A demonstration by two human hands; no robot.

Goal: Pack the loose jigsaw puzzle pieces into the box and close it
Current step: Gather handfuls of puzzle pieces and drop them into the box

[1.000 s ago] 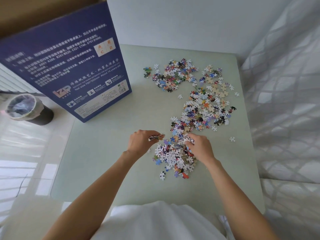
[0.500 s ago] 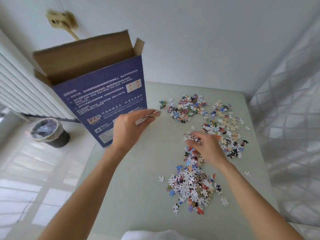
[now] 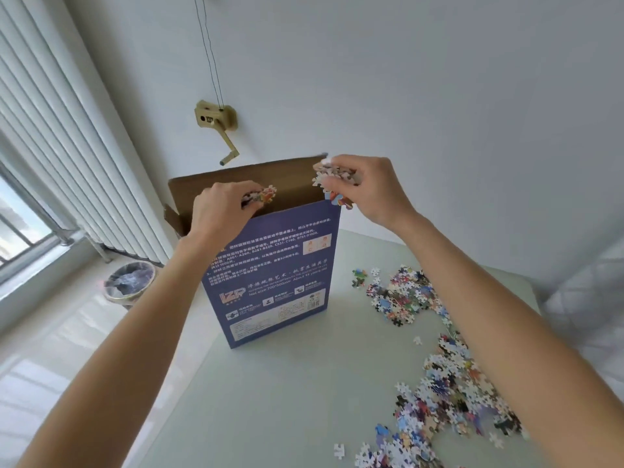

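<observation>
Two handfuls at the box (image 3: 270, 271) mouth — most still out

Our left hand (image 3: 219, 211) and right hand (image 3: 368, 187) each clutch pieces; the piles (image 3: 449, 383) remain on the table (image 3: 287, 383), flaps open.

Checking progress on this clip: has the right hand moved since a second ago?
Yes. The right hand has left the loose pieces on the table and risen to the open top of the box, gripping puzzle pieces.
</observation>
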